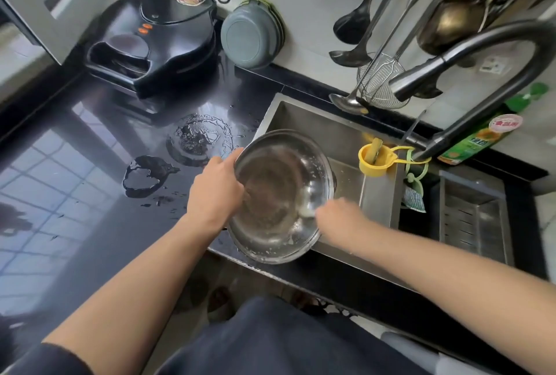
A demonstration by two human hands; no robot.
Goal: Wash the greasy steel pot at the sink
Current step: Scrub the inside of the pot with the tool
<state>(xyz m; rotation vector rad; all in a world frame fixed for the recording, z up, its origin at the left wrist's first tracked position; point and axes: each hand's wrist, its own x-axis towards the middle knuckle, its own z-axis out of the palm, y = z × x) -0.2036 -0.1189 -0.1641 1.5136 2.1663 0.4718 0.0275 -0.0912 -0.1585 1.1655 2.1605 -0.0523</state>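
The steel pot [279, 194] is tilted toward me over the left end of the steel sink [340, 134], with soap flecks along its inner wall. My left hand [215, 191] grips the pot's left rim, thumb on the edge. My right hand [337, 215] is at the pot's right rim, blurred, with its fingers curled on something pale [307, 210] pressed against the inner wall; what it is I cannot tell.
A dark curved faucet [469, 74] arches over the sink, a thin stream falling from it. A yellow holder [374, 161] and green detergent bottle [481, 140] sit at the right. Ladles and a strainer [382, 80] hang on the wall. Puddles [195, 140] and a black electric griddle [150, 41] are on the counter.
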